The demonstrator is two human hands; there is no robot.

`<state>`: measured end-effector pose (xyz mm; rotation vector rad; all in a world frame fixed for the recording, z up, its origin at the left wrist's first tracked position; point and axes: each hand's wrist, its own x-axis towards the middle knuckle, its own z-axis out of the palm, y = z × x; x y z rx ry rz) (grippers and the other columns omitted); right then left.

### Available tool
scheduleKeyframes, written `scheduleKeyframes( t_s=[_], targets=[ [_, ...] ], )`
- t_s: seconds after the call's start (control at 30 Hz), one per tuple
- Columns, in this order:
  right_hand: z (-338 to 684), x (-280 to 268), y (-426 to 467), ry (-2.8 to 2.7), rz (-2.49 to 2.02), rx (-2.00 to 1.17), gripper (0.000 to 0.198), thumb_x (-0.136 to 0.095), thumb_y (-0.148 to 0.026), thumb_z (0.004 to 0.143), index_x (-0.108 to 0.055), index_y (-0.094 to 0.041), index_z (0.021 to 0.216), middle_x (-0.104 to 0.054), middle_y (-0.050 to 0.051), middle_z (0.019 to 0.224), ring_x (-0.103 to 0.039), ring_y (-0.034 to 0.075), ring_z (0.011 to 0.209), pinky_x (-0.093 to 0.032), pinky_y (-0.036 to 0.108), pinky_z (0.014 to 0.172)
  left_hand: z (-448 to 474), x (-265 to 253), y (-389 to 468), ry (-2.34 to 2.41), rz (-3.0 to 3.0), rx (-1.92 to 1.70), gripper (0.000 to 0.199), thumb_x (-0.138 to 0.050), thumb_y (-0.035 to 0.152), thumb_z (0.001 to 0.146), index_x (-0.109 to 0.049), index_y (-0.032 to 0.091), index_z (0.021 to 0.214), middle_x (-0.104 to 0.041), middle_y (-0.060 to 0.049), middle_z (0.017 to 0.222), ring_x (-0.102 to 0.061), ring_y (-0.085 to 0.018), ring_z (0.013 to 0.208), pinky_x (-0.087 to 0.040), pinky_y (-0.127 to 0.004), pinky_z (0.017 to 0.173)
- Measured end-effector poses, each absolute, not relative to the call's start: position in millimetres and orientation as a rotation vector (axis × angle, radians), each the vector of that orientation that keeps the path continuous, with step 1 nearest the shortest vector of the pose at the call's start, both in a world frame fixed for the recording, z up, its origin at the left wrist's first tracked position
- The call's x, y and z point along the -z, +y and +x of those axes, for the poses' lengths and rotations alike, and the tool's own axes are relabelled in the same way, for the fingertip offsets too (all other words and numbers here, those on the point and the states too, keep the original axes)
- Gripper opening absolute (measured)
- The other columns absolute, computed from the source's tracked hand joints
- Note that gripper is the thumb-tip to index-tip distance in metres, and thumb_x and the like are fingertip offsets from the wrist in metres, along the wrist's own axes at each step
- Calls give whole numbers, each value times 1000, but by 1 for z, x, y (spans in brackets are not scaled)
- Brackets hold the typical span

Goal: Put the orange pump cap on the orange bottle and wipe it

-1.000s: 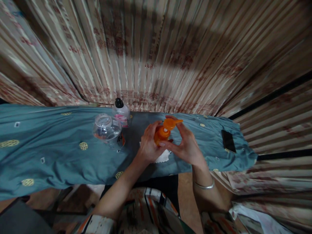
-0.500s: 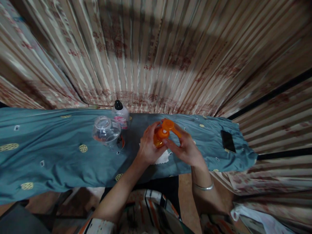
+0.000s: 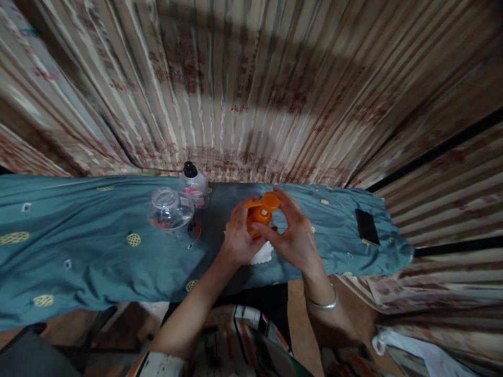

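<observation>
An orange pump bottle (image 3: 259,215) is held over the middle of the cloth, its round pump head (image 3: 270,202) on top and the spout pointing left. My left hand (image 3: 238,235) wraps around the bottle's body from the left, hiding much of it. From the right, my right hand (image 3: 294,233) curves about the pump's neck, its thumb pressed to the front and its fingers reaching up behind the head. Below the hands lies a white piece of paper or cloth (image 3: 262,254) with a jagged edge, partly covered.
On the left stand a clear plastic container (image 3: 172,213) and, behind it, a clear bottle with a black cap (image 3: 194,184). A black phone (image 3: 368,227) lies toward the right end of the teal patterned cloth (image 3: 102,262). A pleated curtain (image 3: 243,104) hangs behind.
The pump's spout has swung round from pointing right to pointing left. My right hand has shifted left, its fingers now higher behind the pump. My left hand keeps its hold.
</observation>
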<state>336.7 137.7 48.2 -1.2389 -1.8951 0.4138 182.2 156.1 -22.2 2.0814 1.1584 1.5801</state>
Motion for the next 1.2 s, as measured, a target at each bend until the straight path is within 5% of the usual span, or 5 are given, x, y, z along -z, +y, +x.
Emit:
scheduleKeyframes(
  t_s=[0.47, 0.63, 0.87, 1.07, 1.2],
  targets=[
    [336, -49, 135, -1887, -1244, -402, 65, -81, -53, 88, -60, -28, 143, -65, 12, 149, -58, 35, 143, -48, 54, 121, 181, 21, 157, 1147, 2077, -1583, 70, -76, 45, 88, -38, 24, 142, -74, -8, 115, -74, -26, 109, -62, -39, 94],
    [336, -49, 136, -1980, -1138, -545, 47, -67, -52, 99, -64, -30, 140, -66, 9, 149, -60, 32, 142, -47, 52, 122, 182, 20, 156, 1145, 2064, -1560, 68, -75, 43, 89, -39, 23, 142, -74, -9, 118, -73, -26, 111, -62, -40, 95],
    [335, -45, 137, -1861, -1252, -448, 70, -84, -53, 84, -60, -27, 144, -62, 13, 153, -53, 35, 148, -42, 57, 124, 181, 20, 155, 1162, 2029, -1504, 72, -76, 43, 87, -38, 22, 144, -73, -10, 120, -73, -27, 111, -63, -40, 92],
    [337, -42, 138, -1892, -1164, -575, 45, -73, -55, 95, -68, -30, 131, -67, 9, 148, -55, 31, 147, -42, 52, 125, 180, 21, 156, 1176, 2021, -1481, 72, -77, 39, 85, -40, 22, 144, -73, -10, 121, -73, -27, 111, -62, -42, 96],
    [332, -38, 138, -1787, -1221, -482, 56, -84, -57, 84, -67, -28, 129, -67, 11, 145, -55, 34, 146, -44, 55, 123, 180, 22, 156, 1160, 2017, -1508, 71, -75, 45, 88, -39, 22, 144, -74, -10, 118, -74, -26, 110, -62, -41, 93]
  ],
)
